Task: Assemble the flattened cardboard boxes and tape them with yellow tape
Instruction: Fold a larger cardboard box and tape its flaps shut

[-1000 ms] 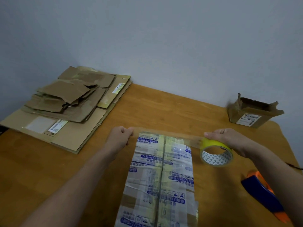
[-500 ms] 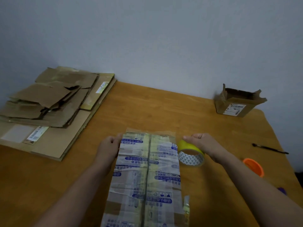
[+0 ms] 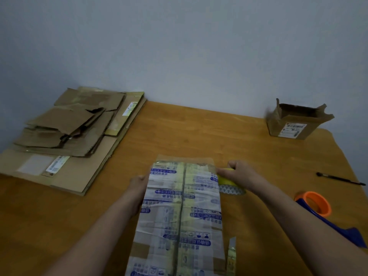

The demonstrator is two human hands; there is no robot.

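Observation:
A long cardboard box [image 3: 183,212], its top covered in printed tape, lies in front of me on the wooden table [image 3: 199,132]. My left hand [image 3: 138,184] presses against the box's left side near the far end, fingers partly hidden behind the edge. My right hand [image 3: 239,174] grips the roll of yellow tape [image 3: 229,183] at the box's right far corner. A strip of tape runs across the far end of the box top.
A pile of flattened cardboard boxes [image 3: 67,132] lies at the far left. An open small box [image 3: 296,121] stands at the far right. A dark pen [image 3: 338,178] and an orange-and-blue tape dispenser [image 3: 318,206] lie to the right of my arm.
My right hand has brought the tape roll leftward up to the box's right edge, laying the stretched strip down across the far end. My left hand slid down the left side.

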